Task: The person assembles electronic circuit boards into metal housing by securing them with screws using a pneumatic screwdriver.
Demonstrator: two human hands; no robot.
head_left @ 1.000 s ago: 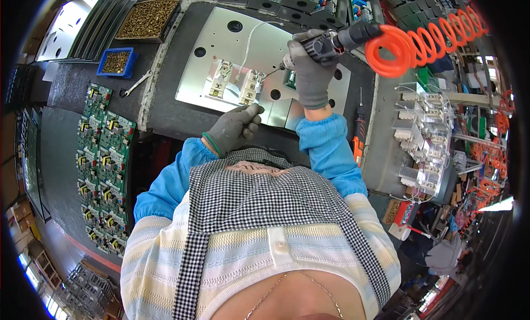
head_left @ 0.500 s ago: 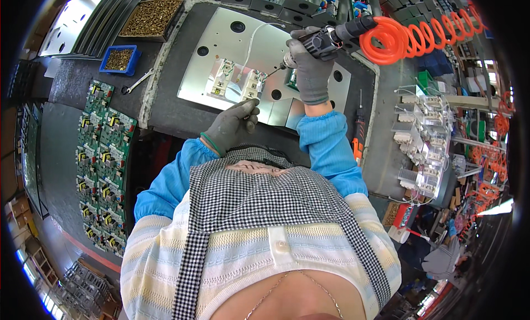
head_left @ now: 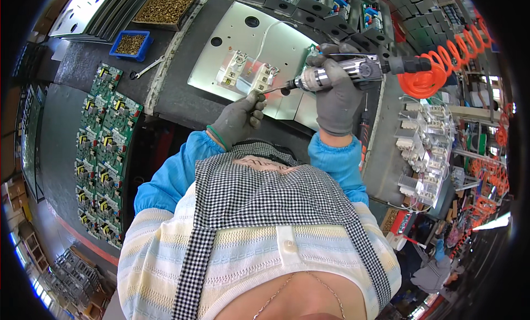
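My right hand, in a grey glove, grips a silver-and-black air screwdriver that lies nearly level, its long thin bit pointing left. My left hand, gloved too, has thumb and fingers pinched together at the bit's tip; whatever is between them is too small to make out. Just beyond sits a white terminal block on a shiny metal panel with round black-rimmed holes. A second white block stands to its left. A white cable arcs over the panel.
A coiled orange air hose trails off right. At left are green circuit boards, a wrench, a blue bin and a larger tray of brass-coloured parts. White assemblies crowd the right; boxed units line the back.
The screwdriver has swung from steeply angled over the right block to nearly level, its tip now at my left fingertips. My right hand has moved right and nearer me.
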